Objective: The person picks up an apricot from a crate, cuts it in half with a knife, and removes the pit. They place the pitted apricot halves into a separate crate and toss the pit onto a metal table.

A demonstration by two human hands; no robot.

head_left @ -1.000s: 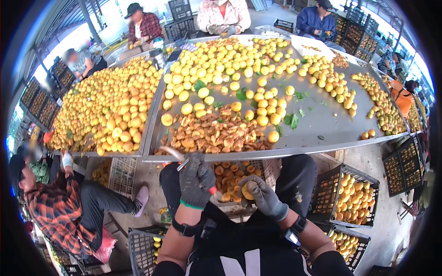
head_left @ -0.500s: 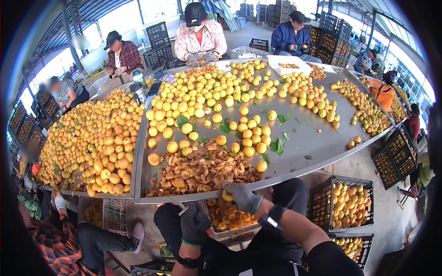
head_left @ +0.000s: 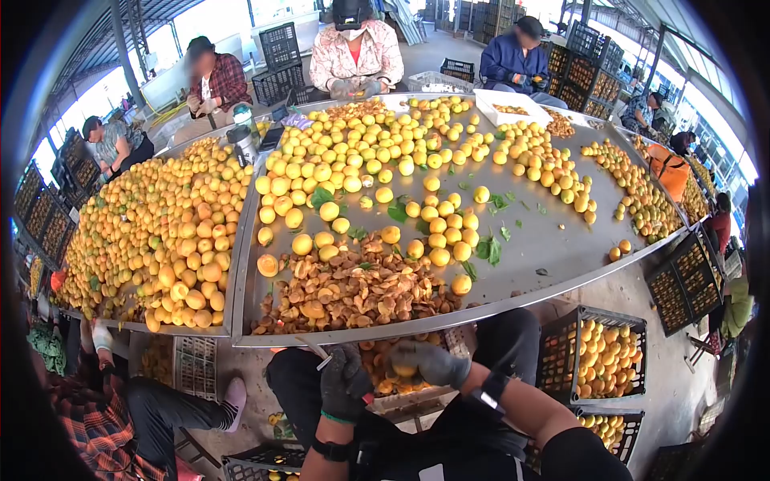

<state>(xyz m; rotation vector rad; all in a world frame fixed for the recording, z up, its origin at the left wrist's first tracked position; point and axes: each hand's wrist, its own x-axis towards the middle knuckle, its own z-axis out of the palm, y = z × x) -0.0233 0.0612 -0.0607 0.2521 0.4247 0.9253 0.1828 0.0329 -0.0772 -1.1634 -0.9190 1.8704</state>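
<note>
In a dark grey glove, my left hand [head_left: 343, 383] is closed just below the table's front edge. A small red end [head_left: 368, 398] shows at its side; the rest of what it holds is hidden. A thin metal bar [head_left: 313, 349] overlaps its upper edge in this view. My right hand [head_left: 437, 365], in a grey glove, is closed around a yellow-orange apricot [head_left: 403, 368]. Both hands are over my lap, close to a crate of apricot pieces [head_left: 389, 382] between my knees. A heap of split brown-orange apricot pieces [head_left: 361, 289] lies on the metal table [head_left: 529, 264] ahead.
Whole apricots [head_left: 345, 168] and green leaves [head_left: 488, 248] cover much of the table. More apricots [head_left: 160, 232] are piled on the left section. Black crates of apricots [head_left: 609, 357] stand at my right. Several people sit around the table; a person's leg [head_left: 172, 413] is at my left.
My right hand has moved down from the table's edge to above the crate, with the apricot in it. My left hand has risen slightly. The view has tilted a little.
</note>
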